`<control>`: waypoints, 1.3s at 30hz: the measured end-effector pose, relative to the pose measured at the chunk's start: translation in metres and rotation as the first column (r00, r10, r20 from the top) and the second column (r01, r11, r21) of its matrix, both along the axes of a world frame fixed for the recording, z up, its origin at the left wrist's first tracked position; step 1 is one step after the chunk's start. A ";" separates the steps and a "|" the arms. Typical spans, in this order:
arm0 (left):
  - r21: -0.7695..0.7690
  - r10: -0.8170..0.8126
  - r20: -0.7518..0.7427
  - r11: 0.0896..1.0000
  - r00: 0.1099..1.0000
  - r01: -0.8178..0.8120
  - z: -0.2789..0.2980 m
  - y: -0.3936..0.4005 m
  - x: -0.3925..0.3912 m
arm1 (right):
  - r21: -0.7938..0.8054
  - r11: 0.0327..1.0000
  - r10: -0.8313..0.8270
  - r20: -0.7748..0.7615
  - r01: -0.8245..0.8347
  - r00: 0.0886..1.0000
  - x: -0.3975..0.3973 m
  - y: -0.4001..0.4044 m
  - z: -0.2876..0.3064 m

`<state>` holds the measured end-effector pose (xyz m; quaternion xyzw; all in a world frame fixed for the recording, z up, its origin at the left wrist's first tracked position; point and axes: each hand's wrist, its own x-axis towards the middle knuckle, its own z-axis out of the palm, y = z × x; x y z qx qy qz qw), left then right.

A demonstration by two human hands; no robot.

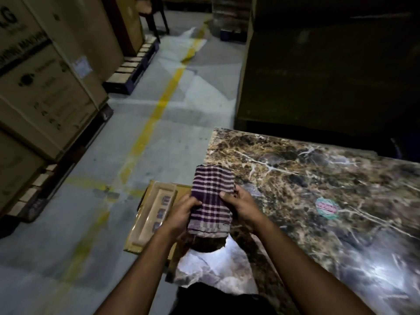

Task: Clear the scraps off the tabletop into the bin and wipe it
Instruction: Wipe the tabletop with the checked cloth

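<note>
**Folded cloth held over the near-left corner of the marble top**

We stand at a tabletop (pixel 318 178) of glossy brown marble pattern, veined in white and tan, with a bright glare patch near our body. A round pink-and-green sticker (pixel 327 208) lies flat on it, right of our hands. The top's left edge runs away from us to a far-left corner, and beyond its far edge the room goes dark, filled by a large dark carton (pixel 329 64).

The floor (pixel 181 105) is grey concrete with a worn yellow line (pixel 159 108) running away from us down the aisle. Tall cardboard cartons (pixel 45 83) stand on dark pallets (pixel 134 69) along the left side. Just left of the tabletop, lower down, sits a flattened-looking cardboard box (pixel 154 212) with a taped lid; we cannot tell whether it is the bin.

The checked cloth (pixel 211 198), purple with pale stripes, is folded into a thick oblong. Its long axis runs away from us, slightly tilted, the far end reaching over the tabletop's left edge and the near end hanging toward us. Our left hand (pixel 181 212) pinches its left side, thumb on top; our right hand (pixel 243 203) grips its right side, thumb also on top. The cloth appears lifted above the surface.
</note>
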<state>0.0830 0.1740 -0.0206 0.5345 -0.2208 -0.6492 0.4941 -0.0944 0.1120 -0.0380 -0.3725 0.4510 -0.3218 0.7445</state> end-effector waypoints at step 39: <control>0.056 -0.220 0.889 0.923 0.402 0.380 -0.088 -0.243 -0.009 | -0.325 0.943 -0.264 -0.862 -0.071 0.433 -0.042 -0.196 -0.062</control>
